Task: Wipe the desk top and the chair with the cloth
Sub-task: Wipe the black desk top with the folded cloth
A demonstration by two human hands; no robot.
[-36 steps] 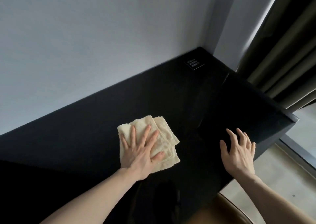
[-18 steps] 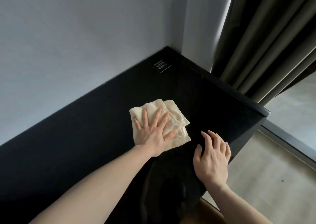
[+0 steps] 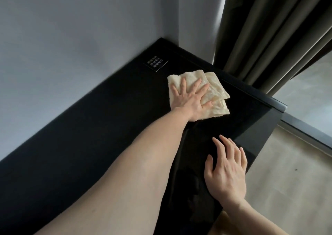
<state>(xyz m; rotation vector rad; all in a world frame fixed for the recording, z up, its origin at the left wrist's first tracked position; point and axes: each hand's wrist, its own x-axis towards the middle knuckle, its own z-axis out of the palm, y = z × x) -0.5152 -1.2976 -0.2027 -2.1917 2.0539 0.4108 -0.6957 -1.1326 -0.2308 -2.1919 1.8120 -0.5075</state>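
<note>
Two bare hands over the black desk top. Left hand lies flat, palm down, on the cream cloth, fingers spread wide and pressing rather than gripping. Cloth is folded, with layered edges showing on its right side, and sits on the desk near the far right corner, just beside the right edge. Small black label with white print, unreadable, sits close to the cloth's far left side, nearer the back edge against the wall. Right hand is at the desk's near right edge, palm down, fingers loosely extended and slightly apart, holding nothing; cannot tell if it touches the surface. Dark curtain hangs past the right edge, pale floor below.
</note>
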